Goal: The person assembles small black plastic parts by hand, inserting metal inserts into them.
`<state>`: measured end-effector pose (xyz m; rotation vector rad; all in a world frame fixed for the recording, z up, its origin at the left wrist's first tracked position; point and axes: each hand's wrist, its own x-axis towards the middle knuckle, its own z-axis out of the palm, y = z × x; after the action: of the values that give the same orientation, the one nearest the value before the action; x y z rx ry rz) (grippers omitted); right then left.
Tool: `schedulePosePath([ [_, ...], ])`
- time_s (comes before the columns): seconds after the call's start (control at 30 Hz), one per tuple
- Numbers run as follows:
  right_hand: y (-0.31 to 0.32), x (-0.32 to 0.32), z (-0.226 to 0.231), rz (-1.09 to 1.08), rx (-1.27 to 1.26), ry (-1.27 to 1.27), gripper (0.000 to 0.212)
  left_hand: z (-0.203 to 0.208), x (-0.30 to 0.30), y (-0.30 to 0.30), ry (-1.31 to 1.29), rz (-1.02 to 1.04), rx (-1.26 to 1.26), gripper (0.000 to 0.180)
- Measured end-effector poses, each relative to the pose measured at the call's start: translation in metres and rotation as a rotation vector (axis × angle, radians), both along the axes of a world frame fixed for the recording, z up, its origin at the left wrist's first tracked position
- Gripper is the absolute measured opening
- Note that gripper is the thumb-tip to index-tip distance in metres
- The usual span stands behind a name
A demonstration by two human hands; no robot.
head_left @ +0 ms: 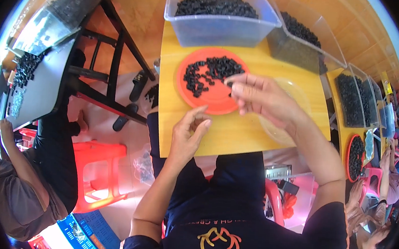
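Note:
My right hand (267, 99) is over the right side of a round orange-red plate (216, 106), its thumb and fingers pinched on a small black part (230, 84). Most of that part is hidden by the fingers, so its exact kind does not show. Near the front rim of the plate is my left hand (188, 135), palm turned inward. Its fingers are loosely curled, with a gap between thumb and forefinger and nothing visible in it. Loose small black pieces (222, 68) lie in a heap on the plate, thinning out toward its left side.
Behind the plate, a clear bin (221, 32) of black pieces stands on the yellow table (170, 141), with another clear bin (294, 50) to its right. A transparent round dish (273, 134) lies under my right forearm. Other people work at both sides; a red stool (97, 172) stands left.

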<state>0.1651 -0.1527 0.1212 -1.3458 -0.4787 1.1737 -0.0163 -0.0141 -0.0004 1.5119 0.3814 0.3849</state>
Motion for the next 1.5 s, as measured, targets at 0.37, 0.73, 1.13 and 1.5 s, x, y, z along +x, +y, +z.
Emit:
schedulePosePath([
  [0.37,0.072,0.129,0.052,-0.198,0.044,-0.544,0.033,0.004,0.011,0.001,-0.081,0.042,0.032,0.037],
  [0.73,0.010,0.070,-0.040,0.472,-0.226,-1.647,0.021,-0.003,0.004,0.033,-0.821,-0.448,-1.264,0.071],
  [1.13,0.023,0.061,-0.052,0.550,-0.287,-1.851,0.018,-0.003,0.009,0.010,-0.388,-0.314,-0.836,0.048],
  [1.5,0.013,0.057,-0.043,0.638,-0.232,-1.619,0.017,0.026,0.020,0.000,-0.113,-0.186,-0.569,0.041],
])
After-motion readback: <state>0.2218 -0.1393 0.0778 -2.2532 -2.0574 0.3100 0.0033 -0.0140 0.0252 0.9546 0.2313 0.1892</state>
